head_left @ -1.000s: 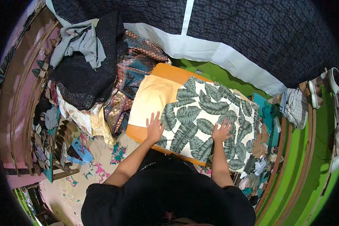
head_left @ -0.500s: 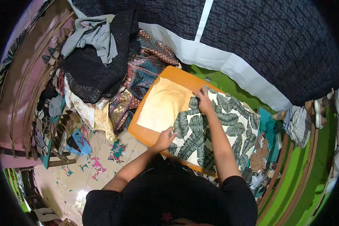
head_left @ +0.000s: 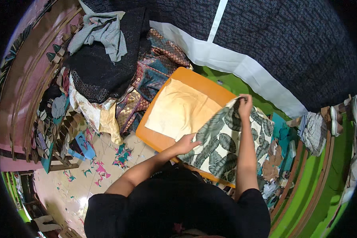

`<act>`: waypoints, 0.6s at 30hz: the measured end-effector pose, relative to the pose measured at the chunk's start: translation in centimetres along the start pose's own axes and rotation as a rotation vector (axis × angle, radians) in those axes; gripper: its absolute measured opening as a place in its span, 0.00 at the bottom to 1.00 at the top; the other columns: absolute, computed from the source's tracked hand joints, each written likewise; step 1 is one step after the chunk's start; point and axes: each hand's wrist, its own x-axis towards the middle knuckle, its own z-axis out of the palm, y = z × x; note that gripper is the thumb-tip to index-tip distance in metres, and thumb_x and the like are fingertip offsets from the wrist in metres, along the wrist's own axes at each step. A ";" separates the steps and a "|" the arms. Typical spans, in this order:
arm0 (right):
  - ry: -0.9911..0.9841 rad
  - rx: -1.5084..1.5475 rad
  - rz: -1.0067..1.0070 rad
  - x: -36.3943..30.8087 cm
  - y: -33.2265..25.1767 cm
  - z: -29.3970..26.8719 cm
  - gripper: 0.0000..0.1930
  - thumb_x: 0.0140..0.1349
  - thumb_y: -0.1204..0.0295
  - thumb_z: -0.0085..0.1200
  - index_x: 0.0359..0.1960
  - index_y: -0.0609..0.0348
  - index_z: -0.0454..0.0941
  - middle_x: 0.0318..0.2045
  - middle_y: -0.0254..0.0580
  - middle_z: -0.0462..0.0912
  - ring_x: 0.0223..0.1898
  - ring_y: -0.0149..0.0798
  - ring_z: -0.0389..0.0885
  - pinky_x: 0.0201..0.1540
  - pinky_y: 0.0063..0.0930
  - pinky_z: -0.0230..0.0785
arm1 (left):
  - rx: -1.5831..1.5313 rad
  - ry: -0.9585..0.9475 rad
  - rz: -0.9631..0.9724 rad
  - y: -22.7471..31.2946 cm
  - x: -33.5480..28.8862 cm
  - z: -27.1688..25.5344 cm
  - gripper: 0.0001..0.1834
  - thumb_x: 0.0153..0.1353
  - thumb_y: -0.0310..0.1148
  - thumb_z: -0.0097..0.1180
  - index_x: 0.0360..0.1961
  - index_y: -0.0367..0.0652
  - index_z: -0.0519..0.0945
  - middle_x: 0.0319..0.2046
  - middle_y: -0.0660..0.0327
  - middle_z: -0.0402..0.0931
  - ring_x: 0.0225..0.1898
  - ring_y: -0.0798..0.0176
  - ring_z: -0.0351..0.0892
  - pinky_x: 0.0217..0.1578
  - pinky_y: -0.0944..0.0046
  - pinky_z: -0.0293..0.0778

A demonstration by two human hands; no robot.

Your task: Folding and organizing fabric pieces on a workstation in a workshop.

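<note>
Leafy cloth [head_left: 220,144] trails from the right hand [head_left: 246,105] (edge pinched).

I see a white cloth [head_left: 222,148] printed with large grey-green leaves, lying over the right-hand part of the orange desk [head_left: 212,86]. Its far left corner is lifted and bunched in the fingers of the right hand [head_left: 245,106], so the left edge slants. Its near left edge meets the left hand [head_left: 186,144]; whether it's pinched there I can't tell.
</note>
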 end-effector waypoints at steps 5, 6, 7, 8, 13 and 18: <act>0.357 -0.113 0.032 4.3 -4.3 -3.2 0.05 0.51 0.79 0.44 0.31 0.64 0.66 0.28 0.44 0.72 0.30 0.38 0.70 0.36 0.27 0.63 | -0.139 -0.092 0.179 4.3 2.3 0.0 0.16 0.55 0.32 0.50 0.44 0.34 0.69 0.37 0.58 0.74 0.40 0.68 0.69 0.43 0.67 0.64; 0.476 -0.176 -0.046 5.3 -6.4 -3.2 0.05 0.51 0.79 0.45 0.31 0.64 0.67 0.28 0.44 0.73 0.30 0.39 0.71 0.36 0.28 0.64 | -0.138 -0.096 0.180 5.4 2.3 -0.5 0.16 0.55 0.32 0.50 0.44 0.34 0.69 0.37 0.58 0.74 0.40 0.68 0.69 0.43 0.67 0.64; 0.509 -0.092 -0.094 6.2 -8.7 -2.9 0.05 0.50 0.79 0.45 0.31 0.64 0.67 0.28 0.45 0.73 0.31 0.40 0.72 0.37 0.29 0.64 | -0.181 -0.105 0.188 6.6 2.2 -1.3 0.17 0.55 0.33 0.50 0.44 0.35 0.69 0.37 0.58 0.74 0.40 0.68 0.69 0.42 0.67 0.65; 0.543 -0.010 -0.081 6.8 -11.4 -2.1 0.06 0.50 0.79 0.46 0.31 0.64 0.68 0.29 0.45 0.74 0.32 0.41 0.73 0.38 0.30 0.64 | -0.225 -0.112 0.194 7.7 1.9 -2.1 0.18 0.55 0.33 0.50 0.45 0.35 0.68 0.37 0.57 0.74 0.40 0.68 0.70 0.42 0.67 0.65; 0.478 -0.069 -0.321 10.2 -15.2 4.8 0.07 0.46 0.82 0.45 0.29 0.64 0.70 0.29 0.47 0.75 0.34 0.43 0.73 0.40 0.32 0.63 | -0.081 0.245 -0.028 7.7 0.1 -8.9 0.13 0.53 0.32 0.53 0.37 0.34 0.73 0.30 0.62 0.75 0.31 0.73 0.71 0.34 0.70 0.68; 0.037 -0.055 -0.382 8.4 -15.7 17.1 0.07 0.44 0.80 0.44 0.29 0.65 0.67 0.30 0.54 0.69 0.36 0.54 0.67 0.40 0.39 0.59 | 0.329 0.734 -0.014 -5.4 -1.2 -15.6 0.14 0.49 0.35 0.53 0.33 0.36 0.76 0.29 0.47 0.75 0.34 0.48 0.75 0.35 0.59 0.68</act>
